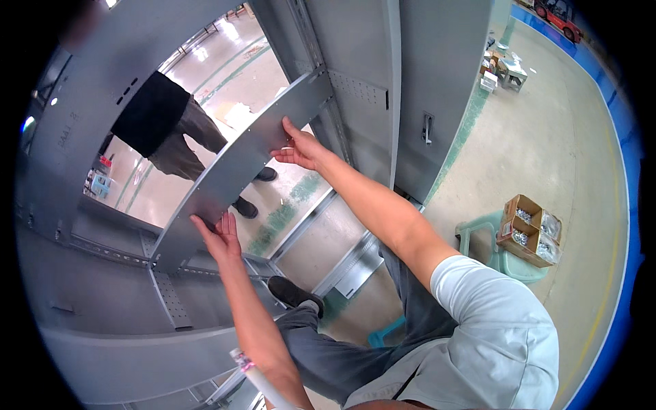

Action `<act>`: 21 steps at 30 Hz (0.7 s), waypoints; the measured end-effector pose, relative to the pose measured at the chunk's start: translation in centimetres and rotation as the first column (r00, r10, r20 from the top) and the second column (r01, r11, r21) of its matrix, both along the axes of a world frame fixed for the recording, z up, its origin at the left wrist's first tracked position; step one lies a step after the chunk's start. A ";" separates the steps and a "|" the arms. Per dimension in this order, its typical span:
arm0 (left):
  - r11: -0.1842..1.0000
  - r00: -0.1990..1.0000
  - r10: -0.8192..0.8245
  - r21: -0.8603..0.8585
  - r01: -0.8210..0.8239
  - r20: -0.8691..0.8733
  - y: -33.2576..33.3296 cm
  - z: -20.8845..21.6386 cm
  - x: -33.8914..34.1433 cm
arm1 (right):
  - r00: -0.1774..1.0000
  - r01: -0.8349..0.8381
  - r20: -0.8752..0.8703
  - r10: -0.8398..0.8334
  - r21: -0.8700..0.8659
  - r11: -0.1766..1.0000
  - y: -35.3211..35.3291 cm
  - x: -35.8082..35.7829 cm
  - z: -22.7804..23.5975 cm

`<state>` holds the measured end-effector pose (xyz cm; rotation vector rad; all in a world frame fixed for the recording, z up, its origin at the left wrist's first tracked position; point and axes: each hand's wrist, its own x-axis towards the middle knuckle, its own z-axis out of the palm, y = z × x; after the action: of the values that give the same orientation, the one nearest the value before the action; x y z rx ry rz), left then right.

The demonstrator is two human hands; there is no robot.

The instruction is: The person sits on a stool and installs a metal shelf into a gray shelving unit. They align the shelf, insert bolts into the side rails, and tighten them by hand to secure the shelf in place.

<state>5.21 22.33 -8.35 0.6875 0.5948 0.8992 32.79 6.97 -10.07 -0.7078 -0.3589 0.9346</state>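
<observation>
A long grey sheet-metal crosspiece (pixel 239 147) spans the inside of a tall grey metal cabinet (pixel 437 75), tilted up to the right in view. My left hand (pixel 222 239) grips its near edge toward the left end, thumb on the face and fingers by the edge. Farther along, toward the right end, my right hand (pixel 301 147) holds the same edge, thumb raised along the face. The crosspiece's ends meet perforated upright rails (pixel 167 297) at both sides; how they are joined cannot be made out.
Beyond the crosspiece stands another person (pixel 171 130) in dark clothes. On my right, a teal stool (pixel 526 270) carries a cardboard box (pixel 509 229) with bagged small metal parts. A metal base frame (pixel 348 263) lies by my legs. A red forklift (pixel 560 15) stands far off.
</observation>
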 end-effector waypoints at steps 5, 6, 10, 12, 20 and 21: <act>0.997 0.995 -0.060 -0.034 0.064 0.085 -0.2 -2.0 -0.1 | 0.991 0.053 0.133 -0.034 -0.137 0.989 0.6 -0.8 -1.0; 0.985 0.975 -0.170 0.016 0.170 0.143 2.6 -4.3 -1.2 | 0.985 0.019 0.170 0.002 -0.124 0.992 1.1 -1.2 -0.5; 0.999 0.996 0.047 0.011 -0.048 0.073 -2.2 -0.5 2.1 | 0.998 0.011 0.061 -0.001 -0.162 0.987 -0.4 -0.2 0.0; 0.995 0.994 0.095 0.025 -0.097 0.054 -3.1 1.1 1.7 | 1.000 -0.011 0.024 0.014 -0.134 0.991 -0.2 -0.1 0.0; 0.995 0.995 0.095 0.019 -0.096 0.031 -1.7 -0.3 1.0 | 1.000 0.020 0.023 -0.017 -0.135 0.991 0.6 -1.7 0.7; 0.996 0.995 0.091 0.016 -0.091 0.027 -1.8 -0.3 1.3 | 0.999 0.026 0.024 -0.023 -0.138 0.990 0.5 -1.4 0.5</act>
<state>6.47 20.58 -8.67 0.6670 0.5991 0.9979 31.37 7.51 -9.55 -0.8481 -0.3062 0.9349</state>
